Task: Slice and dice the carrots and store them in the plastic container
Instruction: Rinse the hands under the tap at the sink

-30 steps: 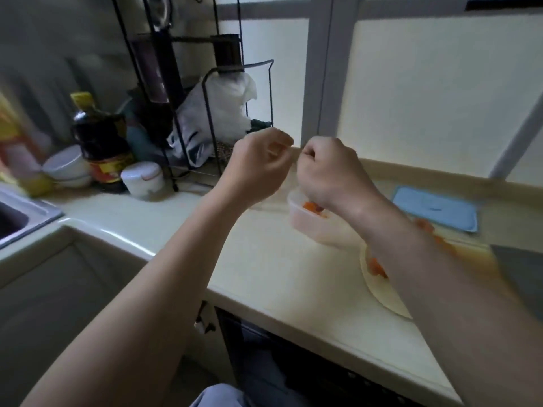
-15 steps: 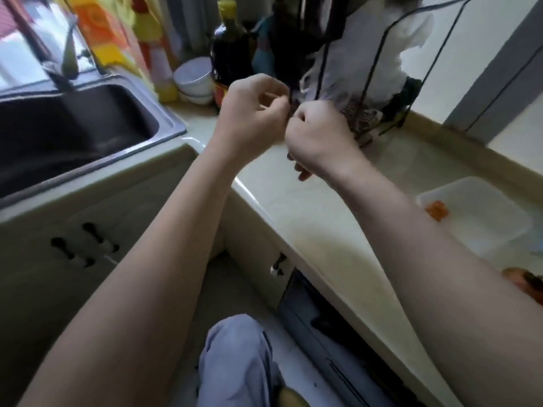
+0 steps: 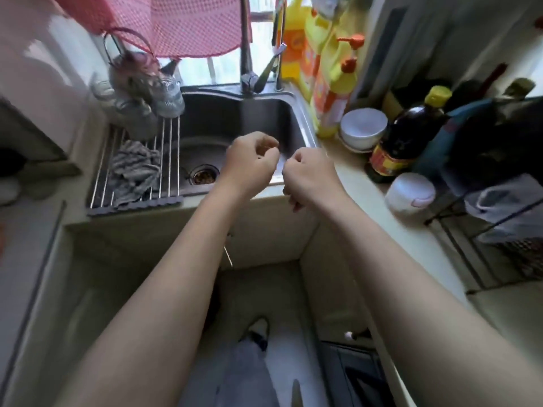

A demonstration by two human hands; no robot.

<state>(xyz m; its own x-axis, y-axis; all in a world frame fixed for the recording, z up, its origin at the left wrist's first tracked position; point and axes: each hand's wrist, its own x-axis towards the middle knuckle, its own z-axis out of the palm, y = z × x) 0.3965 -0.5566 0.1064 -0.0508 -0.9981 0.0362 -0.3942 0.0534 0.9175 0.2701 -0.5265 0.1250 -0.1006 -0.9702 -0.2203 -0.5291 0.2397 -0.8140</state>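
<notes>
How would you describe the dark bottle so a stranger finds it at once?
Start at the steel sink; white bowls stand on the counter to its right. The dark bottle is just right of them: yellow cap, red label, unlike the yellow detergent bottles.

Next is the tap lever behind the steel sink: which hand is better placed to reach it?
Left, probably. The left hand hangs over the steel sink, nearly in line with the metal tap lever; the right hand sits over its right rim.
</notes>
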